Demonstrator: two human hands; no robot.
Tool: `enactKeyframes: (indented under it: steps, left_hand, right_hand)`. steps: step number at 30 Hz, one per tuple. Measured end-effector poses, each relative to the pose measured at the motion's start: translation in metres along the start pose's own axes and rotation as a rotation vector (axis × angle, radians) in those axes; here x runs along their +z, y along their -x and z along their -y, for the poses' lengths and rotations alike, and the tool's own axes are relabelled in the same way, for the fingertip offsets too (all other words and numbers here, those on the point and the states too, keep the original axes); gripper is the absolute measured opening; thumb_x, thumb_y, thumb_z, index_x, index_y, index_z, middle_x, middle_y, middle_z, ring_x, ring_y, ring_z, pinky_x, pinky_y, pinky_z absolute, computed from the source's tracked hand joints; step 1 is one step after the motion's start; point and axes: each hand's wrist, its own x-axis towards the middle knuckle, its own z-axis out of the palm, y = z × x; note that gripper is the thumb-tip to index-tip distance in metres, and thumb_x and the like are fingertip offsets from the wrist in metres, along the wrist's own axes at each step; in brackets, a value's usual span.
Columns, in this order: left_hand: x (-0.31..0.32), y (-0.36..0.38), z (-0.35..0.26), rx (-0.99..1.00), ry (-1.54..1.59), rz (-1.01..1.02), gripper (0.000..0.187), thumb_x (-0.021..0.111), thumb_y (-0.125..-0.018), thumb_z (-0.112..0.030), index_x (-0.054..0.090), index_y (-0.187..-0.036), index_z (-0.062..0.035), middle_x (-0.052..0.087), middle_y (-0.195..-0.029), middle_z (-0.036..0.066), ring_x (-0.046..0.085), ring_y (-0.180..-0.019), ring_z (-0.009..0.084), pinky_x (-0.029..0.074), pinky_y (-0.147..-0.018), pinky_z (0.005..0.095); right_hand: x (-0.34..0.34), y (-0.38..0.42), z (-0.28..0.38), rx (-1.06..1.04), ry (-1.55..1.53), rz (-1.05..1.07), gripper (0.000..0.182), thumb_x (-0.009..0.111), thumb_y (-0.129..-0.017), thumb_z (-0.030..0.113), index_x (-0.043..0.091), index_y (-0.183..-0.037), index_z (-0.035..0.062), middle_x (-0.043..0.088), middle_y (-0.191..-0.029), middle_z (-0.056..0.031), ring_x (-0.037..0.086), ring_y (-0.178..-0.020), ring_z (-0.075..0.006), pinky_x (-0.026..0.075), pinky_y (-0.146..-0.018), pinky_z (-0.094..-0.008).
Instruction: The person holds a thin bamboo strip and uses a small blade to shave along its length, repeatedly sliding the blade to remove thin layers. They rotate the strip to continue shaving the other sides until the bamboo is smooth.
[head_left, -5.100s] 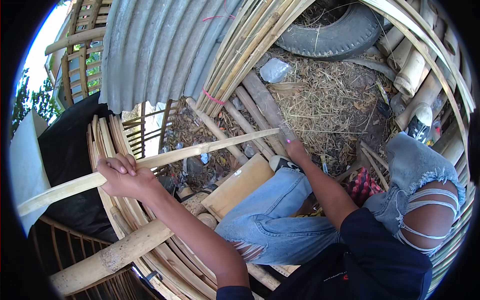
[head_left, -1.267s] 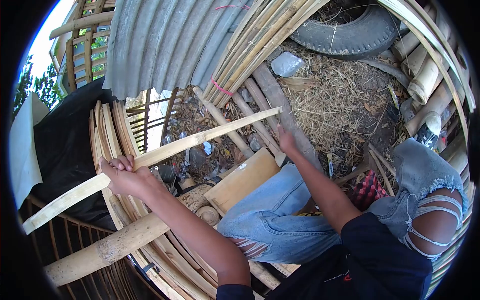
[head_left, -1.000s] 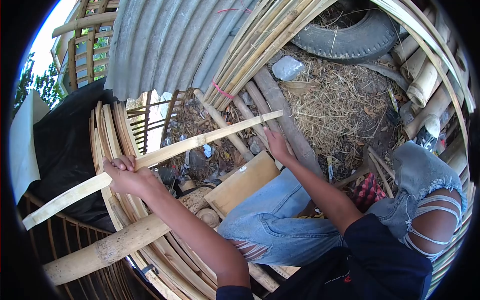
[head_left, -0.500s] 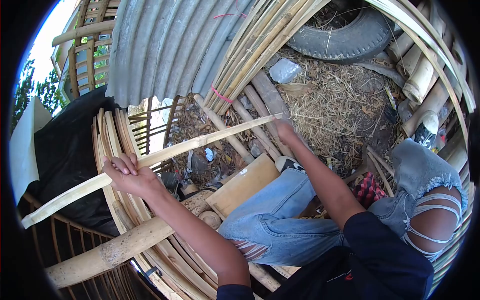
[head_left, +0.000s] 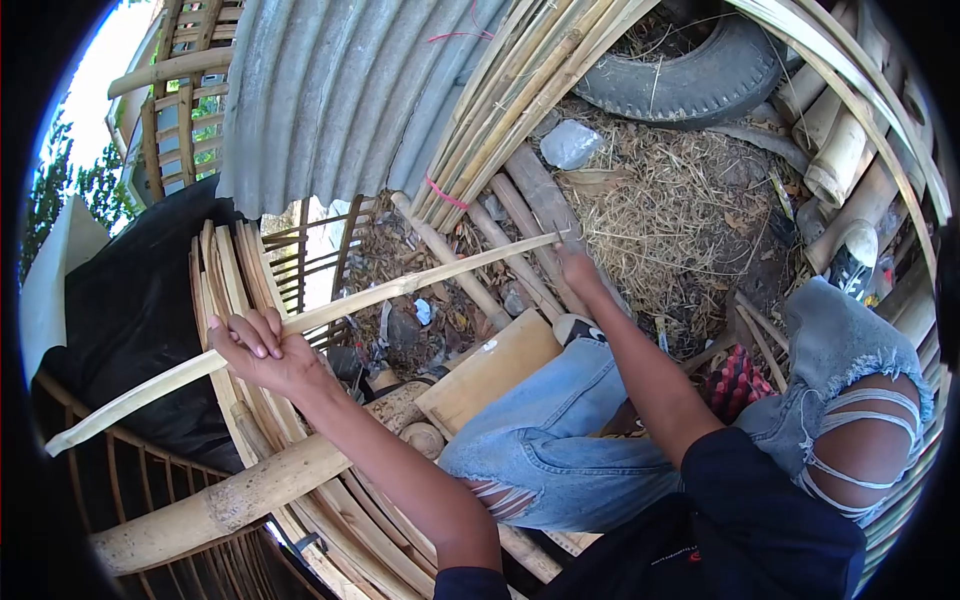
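Note:
A long pale split bamboo strip (head_left: 380,293) runs from lower left to upper right across my lap. My left hand (head_left: 262,350) is wrapped around it near its left third. My right hand (head_left: 580,270) is out near the strip's far tip, gripping a small knife whose blade shows just above the fingers at the tip. I sit with torn blue jeans (head_left: 560,430) over both knees.
A stack of curved bamboo strips (head_left: 225,290) stands under my left hand. A thick bamboo pole (head_left: 220,500) lies at lower left. A tied bundle of canes (head_left: 500,110) leans on corrugated sheet (head_left: 330,100). A tyre (head_left: 690,70), straw and a wooden block (head_left: 485,370) lie ahead.
The right hand has been working back and forth near the strip's far tip. The left hand has turned the strip slightly, so it now looks thinner. The view shifted a little.

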Motion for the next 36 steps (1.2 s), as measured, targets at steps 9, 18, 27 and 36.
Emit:
enactKeyframes:
  steps: [9, 18, 27, 36]
  left_hand:
    - [0.005, 0.000, 0.000, -0.021, 0.064, 0.039, 0.025, 0.046, -0.091, -0.015, 0.038, -0.068, -0.0122, 0.027, -0.040, -0.004, 0.018, -0.032, 0.0020, 0.014, -0.032, 0.0173]
    - [-0.008, 0.001, -0.004, -0.061, 0.226, 0.293, 0.030, 0.043, -0.092, -0.016, 0.038, -0.063, -0.0131, 0.029, -0.039, -0.004, 0.020, -0.030, 0.0022, 0.019, -0.033, 0.0173]
    - [-0.003, -0.002, -0.001, -0.051, 0.359, 0.450, 0.023, 0.041, -0.092, -0.015, 0.039, -0.070, -0.0107, 0.031, -0.035, -0.003, 0.020, -0.026, 0.0019, 0.017, -0.026, 0.0168]
    - [-0.013, -0.006, 0.000, -0.075, 0.296, 0.354, 0.024, 0.044, -0.091, -0.015, 0.040, -0.067, -0.0115, 0.030, -0.037, -0.003, 0.021, -0.028, 0.0027, 0.019, -0.031, 0.0167]
  right_hand:
    - [-0.018, 0.129, 0.208, -0.277, -0.411, 0.649, 0.059, 0.038, -0.091, 0.044, 0.046, -0.067, -0.0090, 0.041, -0.052, -0.0188, 0.039, -0.049, -0.0309, 0.035, -0.054, -0.0415]
    - [-0.006, 0.021, 0.049, 0.185, -0.249, 0.080, 0.062, 0.039, -0.089, 0.047, 0.048, -0.056, -0.0043, 0.043, -0.046, -0.0128, 0.048, -0.048, -0.0266, 0.037, -0.052, -0.0418]
    - [-0.039, 0.126, 0.186, -0.164, -0.432, 0.607, 0.057, 0.037, -0.092, 0.042, 0.047, -0.067, -0.0081, 0.041, -0.057, -0.0240, 0.042, -0.058, -0.0384, 0.035, -0.061, -0.0443]
    - [-0.010, 0.123, 0.167, -0.464, -0.117, 0.266, 0.039, 0.042, -0.092, 0.029, 0.055, -0.076, -0.0052, 0.052, -0.060, -0.0225, 0.053, -0.058, -0.0374, 0.039, -0.057, -0.0445]
